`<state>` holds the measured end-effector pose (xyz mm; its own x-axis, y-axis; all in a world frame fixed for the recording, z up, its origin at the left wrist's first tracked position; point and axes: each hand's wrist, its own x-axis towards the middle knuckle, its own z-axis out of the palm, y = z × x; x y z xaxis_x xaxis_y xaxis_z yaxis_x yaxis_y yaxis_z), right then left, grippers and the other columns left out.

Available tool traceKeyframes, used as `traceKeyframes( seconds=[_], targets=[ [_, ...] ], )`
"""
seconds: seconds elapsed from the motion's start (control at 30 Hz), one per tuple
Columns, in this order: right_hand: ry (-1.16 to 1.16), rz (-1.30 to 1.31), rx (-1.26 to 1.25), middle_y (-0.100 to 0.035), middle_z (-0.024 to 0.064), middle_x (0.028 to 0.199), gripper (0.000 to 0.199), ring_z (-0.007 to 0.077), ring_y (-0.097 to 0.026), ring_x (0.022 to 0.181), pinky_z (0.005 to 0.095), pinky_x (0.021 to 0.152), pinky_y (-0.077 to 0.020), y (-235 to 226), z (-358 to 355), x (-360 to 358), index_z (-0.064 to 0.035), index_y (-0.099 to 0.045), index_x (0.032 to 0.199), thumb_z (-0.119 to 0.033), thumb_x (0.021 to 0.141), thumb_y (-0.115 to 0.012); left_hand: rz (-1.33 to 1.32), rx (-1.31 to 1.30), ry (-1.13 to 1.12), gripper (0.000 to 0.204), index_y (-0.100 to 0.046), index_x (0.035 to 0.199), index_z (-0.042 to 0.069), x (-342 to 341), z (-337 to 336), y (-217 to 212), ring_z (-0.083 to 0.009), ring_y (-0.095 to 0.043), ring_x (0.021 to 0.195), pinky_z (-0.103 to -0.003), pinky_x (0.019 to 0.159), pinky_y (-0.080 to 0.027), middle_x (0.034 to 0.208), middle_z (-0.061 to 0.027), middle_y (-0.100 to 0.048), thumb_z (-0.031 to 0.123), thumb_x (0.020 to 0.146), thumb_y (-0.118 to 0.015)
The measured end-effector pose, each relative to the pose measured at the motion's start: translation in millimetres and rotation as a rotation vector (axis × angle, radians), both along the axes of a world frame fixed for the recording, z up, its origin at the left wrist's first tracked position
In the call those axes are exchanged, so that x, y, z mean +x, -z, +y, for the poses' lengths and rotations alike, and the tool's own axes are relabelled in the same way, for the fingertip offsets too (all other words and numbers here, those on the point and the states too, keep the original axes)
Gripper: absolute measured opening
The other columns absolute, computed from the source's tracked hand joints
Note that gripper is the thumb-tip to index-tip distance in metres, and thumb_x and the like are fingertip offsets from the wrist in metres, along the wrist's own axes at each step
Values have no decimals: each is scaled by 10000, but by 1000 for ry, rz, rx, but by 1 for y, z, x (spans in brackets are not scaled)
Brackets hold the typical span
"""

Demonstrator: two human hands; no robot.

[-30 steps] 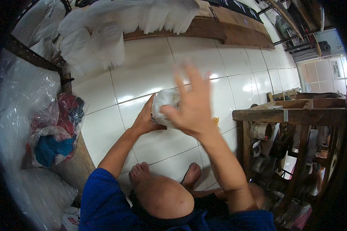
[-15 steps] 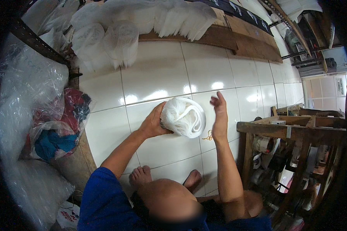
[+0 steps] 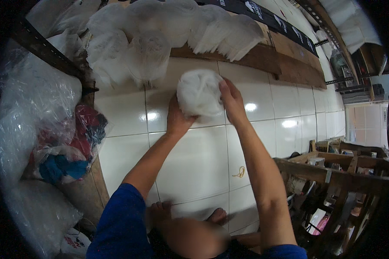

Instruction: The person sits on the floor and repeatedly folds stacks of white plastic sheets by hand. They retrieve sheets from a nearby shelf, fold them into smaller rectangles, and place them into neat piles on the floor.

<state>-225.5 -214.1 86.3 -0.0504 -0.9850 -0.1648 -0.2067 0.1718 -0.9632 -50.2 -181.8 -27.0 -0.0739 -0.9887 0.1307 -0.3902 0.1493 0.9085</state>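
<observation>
A soft white rolled bundle (image 3: 201, 93), blurred by motion, is held over the tiles with its coiled end facing up. Its exact material cannot be made out. My left hand (image 3: 179, 118) grips the lower left side, fingers partly hidden beneath. On the bundle's right side, my right hand (image 3: 232, 99) presses with its fingers curved around the edge. A thin yellowish loop of cord or rubber band (image 3: 240, 172) lies on the floor near my right forearm.
Several similar whitish bundles (image 3: 149, 54) stand at the far side beside brown boards (image 3: 263, 58). Bagged cloth and clear plastic sacks (image 3: 39, 116) line the left. A wooden rack (image 3: 333, 172) with clutter is at right, above white floor tiles (image 3: 194, 164).
The bundle has moved away from me, toward the similar bundles. My right hand, apart from it before, has come onto its right side; the left hand kept its hold.
</observation>
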Motion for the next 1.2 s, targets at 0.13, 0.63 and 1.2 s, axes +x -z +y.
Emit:
traceKeyframes(
  seconds=[0.13,0.63,1.2],
  targets=[
    [-95,362,-308,-625,281,1209,528,423,-593,1140,446,993,-446,-14,-71,30,48,-544,1297,-377,982,-547,-74,-202,-174,1053,-276,1451,-43,0,-55,13,-403,-389,1348,-459,1147,-300,1457,-249,-377,283,664,-895],
    [-357,1073,-928,-449,260,1438,688,410,-398,1366,520,1134,-315,-44,-112,80,39,-407,1431,-427,951,-569,-11,-191,-370,903,-250,1469,-43,-9,-78,32,-425,-302,1391,-497,1154,-234,1497,-262,-306,286,818,-783],
    [-670,1188,-496,-238,256,1575,836,389,-179,1480,492,1212,-117,-32,-122,91,65,-254,1503,-558,975,-436,-101,441,287,550,-483,1387,11,123,173,-41,-309,-505,1301,-399,1121,-377,1400,-184,-530,277,937,-656]
  ],
)
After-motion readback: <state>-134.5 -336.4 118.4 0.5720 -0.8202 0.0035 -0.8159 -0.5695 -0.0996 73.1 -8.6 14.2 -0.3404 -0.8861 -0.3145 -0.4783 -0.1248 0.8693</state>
